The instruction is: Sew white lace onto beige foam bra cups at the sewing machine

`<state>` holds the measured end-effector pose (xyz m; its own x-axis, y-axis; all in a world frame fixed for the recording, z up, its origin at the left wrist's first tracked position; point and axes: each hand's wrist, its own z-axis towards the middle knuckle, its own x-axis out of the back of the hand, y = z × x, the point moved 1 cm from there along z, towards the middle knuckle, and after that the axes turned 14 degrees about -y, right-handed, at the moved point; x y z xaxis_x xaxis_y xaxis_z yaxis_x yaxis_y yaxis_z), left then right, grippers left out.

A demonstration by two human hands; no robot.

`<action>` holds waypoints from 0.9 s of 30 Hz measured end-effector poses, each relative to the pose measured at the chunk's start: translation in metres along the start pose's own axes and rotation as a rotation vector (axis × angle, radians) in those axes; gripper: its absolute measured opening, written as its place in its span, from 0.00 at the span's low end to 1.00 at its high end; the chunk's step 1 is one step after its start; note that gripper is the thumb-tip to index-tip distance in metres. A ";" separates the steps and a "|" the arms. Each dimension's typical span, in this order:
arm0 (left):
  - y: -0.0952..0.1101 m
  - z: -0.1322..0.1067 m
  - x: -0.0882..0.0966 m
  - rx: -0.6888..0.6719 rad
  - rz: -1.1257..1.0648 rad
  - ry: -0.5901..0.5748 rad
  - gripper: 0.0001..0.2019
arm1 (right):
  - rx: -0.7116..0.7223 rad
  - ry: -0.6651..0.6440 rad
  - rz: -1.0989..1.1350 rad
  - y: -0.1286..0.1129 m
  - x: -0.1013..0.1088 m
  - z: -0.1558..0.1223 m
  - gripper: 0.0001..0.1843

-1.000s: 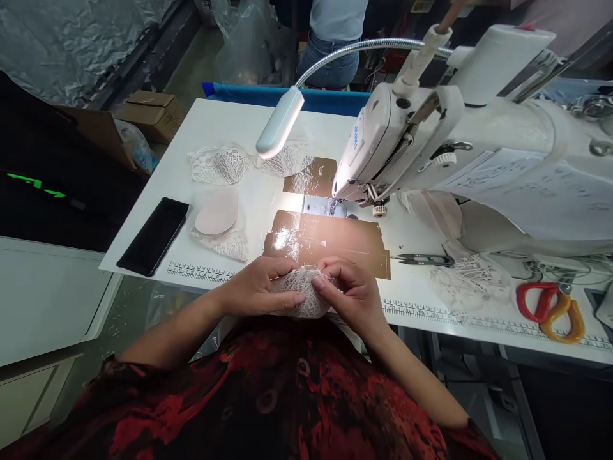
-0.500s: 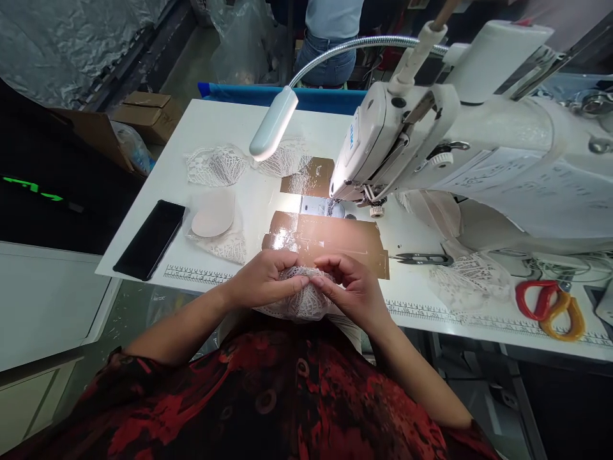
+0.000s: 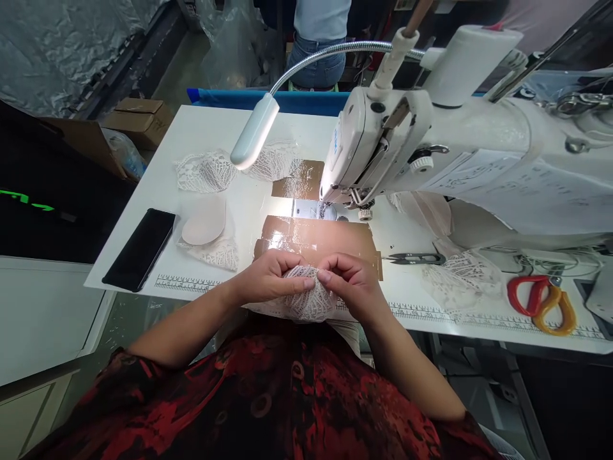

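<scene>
Between both hands, at the table's near edge, is a gathered piece of white lace [image 3: 311, 303], rounded like a cup. My left hand [image 3: 268, 278] pinches its upper left edge, thumb lying across the lace. My right hand [image 3: 354, 281] pinches the upper right edge between thumb and fingers. The fingertips nearly meet at the top of the lace. Just beyond them, brown tape-covered cardboard [image 3: 316, 233] lies before the needle area of a white sewing machine [image 3: 354, 150]. Part of the lace is hidden under my fingers.
On the left lie a black phone [image 3: 140, 249], a beige pad [image 3: 205, 222] on lace, and more lace pieces [image 3: 211, 171]. Thread snips [image 3: 416, 258], a lace piece [image 3: 462, 278] and red-and-orange-handled scissors [image 3: 541, 303] lie right. A lamp [image 3: 255, 131] hangs over the table. A person [image 3: 318, 38] sits beyond.
The camera view has shifted slightly. My right fingers have drawn in closer on the lace's top edge, and more of the lace shows between the hands.
</scene>
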<state>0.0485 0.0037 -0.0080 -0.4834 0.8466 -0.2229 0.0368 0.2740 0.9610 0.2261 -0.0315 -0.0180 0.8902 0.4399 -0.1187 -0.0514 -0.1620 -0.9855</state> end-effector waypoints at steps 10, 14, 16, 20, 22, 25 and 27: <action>0.031 -0.018 0.043 -0.104 0.327 0.701 0.12 | -0.017 0.223 -0.021 0.005 0.038 -0.007 0.12; 0.040 0.011 0.059 -0.058 1.247 0.734 0.11 | -0.034 0.247 -0.331 -0.007 0.054 -0.006 0.10; 0.026 0.042 0.054 0.130 1.612 0.529 0.08 | -0.068 0.191 -0.543 -0.014 0.057 0.004 0.10; -0.005 0.083 0.031 0.237 1.714 0.360 0.09 | -0.078 0.087 -0.830 -0.020 0.057 0.030 0.12; -0.010 0.084 0.021 0.277 1.746 0.264 0.10 | -0.075 0.056 -0.931 -0.015 0.054 0.038 0.16; -0.004 0.071 0.016 0.281 1.725 0.210 0.10 | -0.129 0.043 -1.127 -0.002 0.048 0.042 0.18; 0.002 0.061 0.022 0.220 1.606 0.195 0.13 | -0.169 0.032 -1.271 0.005 0.044 0.041 0.18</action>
<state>0.0913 0.0509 -0.0206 0.0764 0.2475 0.9659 0.6914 -0.7111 0.1275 0.2462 0.0228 -0.0328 0.2811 0.3466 0.8949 0.8943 0.2437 -0.3753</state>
